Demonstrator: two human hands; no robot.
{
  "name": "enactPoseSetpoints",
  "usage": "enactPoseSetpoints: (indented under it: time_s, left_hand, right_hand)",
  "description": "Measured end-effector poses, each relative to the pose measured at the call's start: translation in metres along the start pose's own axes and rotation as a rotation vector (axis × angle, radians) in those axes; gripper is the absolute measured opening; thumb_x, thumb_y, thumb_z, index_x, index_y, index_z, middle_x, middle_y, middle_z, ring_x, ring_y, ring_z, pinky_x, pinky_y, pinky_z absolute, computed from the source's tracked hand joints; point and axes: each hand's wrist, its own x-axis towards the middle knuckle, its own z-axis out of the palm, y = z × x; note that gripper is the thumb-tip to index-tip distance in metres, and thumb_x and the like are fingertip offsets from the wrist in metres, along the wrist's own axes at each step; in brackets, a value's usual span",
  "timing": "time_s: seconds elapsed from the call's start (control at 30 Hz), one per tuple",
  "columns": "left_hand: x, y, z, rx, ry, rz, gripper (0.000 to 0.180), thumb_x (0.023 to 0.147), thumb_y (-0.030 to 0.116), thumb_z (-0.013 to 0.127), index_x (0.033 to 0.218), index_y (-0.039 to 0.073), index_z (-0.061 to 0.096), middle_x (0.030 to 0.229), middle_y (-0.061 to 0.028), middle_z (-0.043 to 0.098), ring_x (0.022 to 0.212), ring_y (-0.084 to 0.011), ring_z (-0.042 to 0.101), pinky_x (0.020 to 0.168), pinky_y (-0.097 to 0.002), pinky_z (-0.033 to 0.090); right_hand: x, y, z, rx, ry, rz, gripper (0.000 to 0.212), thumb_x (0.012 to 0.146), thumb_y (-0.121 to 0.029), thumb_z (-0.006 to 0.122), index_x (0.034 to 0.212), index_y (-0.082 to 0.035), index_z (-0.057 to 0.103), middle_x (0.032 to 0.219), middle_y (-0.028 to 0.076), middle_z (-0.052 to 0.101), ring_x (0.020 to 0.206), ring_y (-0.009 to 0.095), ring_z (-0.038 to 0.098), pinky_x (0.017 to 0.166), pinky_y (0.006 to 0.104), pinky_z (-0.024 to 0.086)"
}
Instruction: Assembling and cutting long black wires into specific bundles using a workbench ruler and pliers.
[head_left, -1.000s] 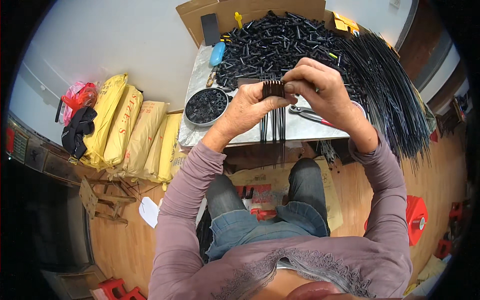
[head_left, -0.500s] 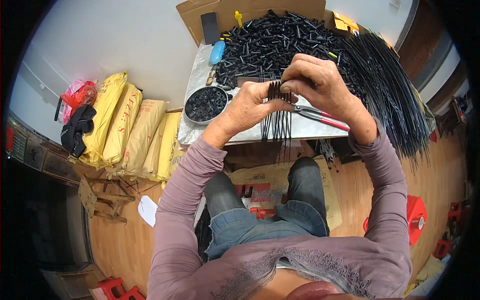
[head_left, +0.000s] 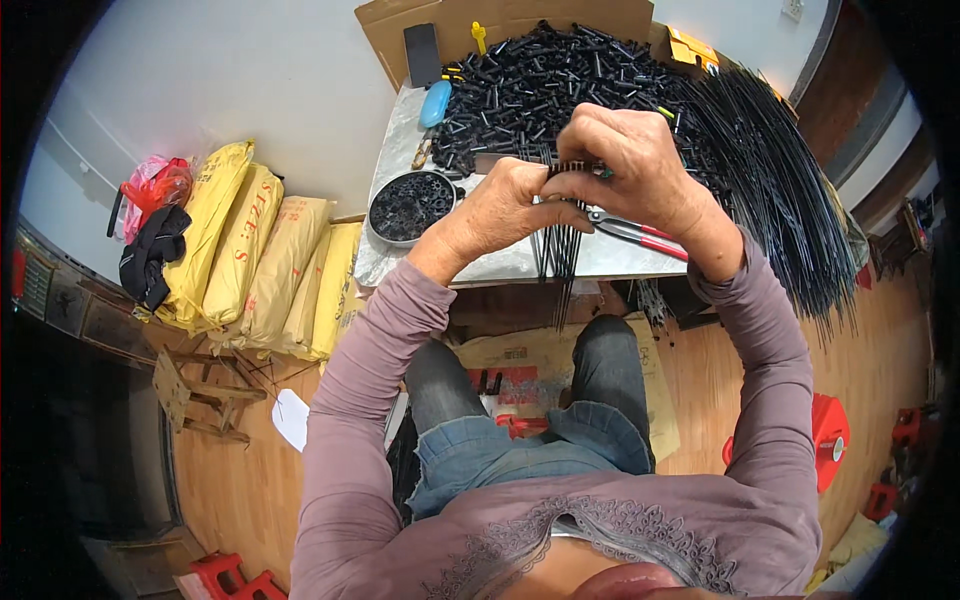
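Note:
My left hand (head_left: 492, 212) is closed on a bunch of thin black rods (head_left: 556, 262), which hang down past the table's front edge. My right hand (head_left: 632, 165) meets it from the other side, fingers curled over the upper part of the same rods. A small green bit shows at its fingers, too small to name. Just below the right hand, a cutting tool with red handles (head_left: 645, 238) lies on the table. Left of my left hand stands a round metal tin (head_left: 412, 207) of small black rings. My fingers hide the middle of the bunch.
Behind my hands is a heap of short black tubes (head_left: 560, 90) against cardboard (head_left: 560, 14). Long black rods (head_left: 790, 190) spill over the table's right side. A blue case (head_left: 435, 104) and a dark phone-like slab (head_left: 422, 55) are at back left. Yellow sacks (head_left: 240, 250) lean leftward.
My right hand has closed in over the rods and its fingers now cover their upper ends. The rods, spread in a row before, are bunched more narrowly.

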Motion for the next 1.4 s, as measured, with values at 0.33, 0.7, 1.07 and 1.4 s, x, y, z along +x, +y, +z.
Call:
enactPoseSetpoints:
  time_s: [0.33,0.7,1.07,1.4]
  left_hand:
    - [-0.054,-0.034,0.077,0.153,0.046,-0.168,0.047,0.078,0.031,0.074,0.116,0.008,0.062,0.124,-0.0186,0.055,0.121,-0.0359,0.048,0.100,-0.0411,0.040]
    - [-0.074,-0.065,0.079,0.440,-0.089,-0.093,0.096,0.068,0.052,0.075,0.132,-0.010,0.040,0.142,-0.0290,0.035,0.137,-0.0398,0.028,0.112,-0.0433,0.027]
    - [-0.082,-0.067,0.078,0.532,-0.052,-0.192,0.098,0.068,0.057,0.073,0.137,-0.003,0.038,0.148,-0.0234,0.028,0.139,-0.0410,0.021,0.114,-0.0494,0.020]
    - [-0.083,-0.062,0.071,0.604,-0.094,-0.211,0.079,0.073,0.023,0.070,0.140,0.001,0.035,0.150,-0.0207,0.026,0.140,-0.0404,0.022,0.113,-0.0511,0.022]
  right_hand:
    - [0.008,-0.001,0.027,-0.196,0.008,0.055,0.021,0.081,-0.020,0.071,0.074,-0.007,0.056,0.065,0.005,0.058,0.053,0.022,0.060,0.045,0.0315,0.046]
    - [-0.010,0.098,-0.016,0.351,-0.056,0.867,0.027,0.091,-0.029,0.061,0.100,-0.005,0.068,0.079,0.002,0.065,0.067,0.006,0.059,0.056,0.0202,0.046]
    - [-0.138,0.178,0.043,-0.412,-0.600,0.858,0.020,0.077,-0.027,0.069,0.088,-0.011,0.070,0.086,0.010,0.069,0.084,0.029,0.066,0.073,0.0387,0.050]
    - [-0.095,0.175,0.042,-0.402,-0.434,0.791,0.017,0.083,-0.023,0.063,0.090,-0.009,0.069,0.082,0.009,0.068,0.078,0.025,0.066,0.068,0.0344,0.049]
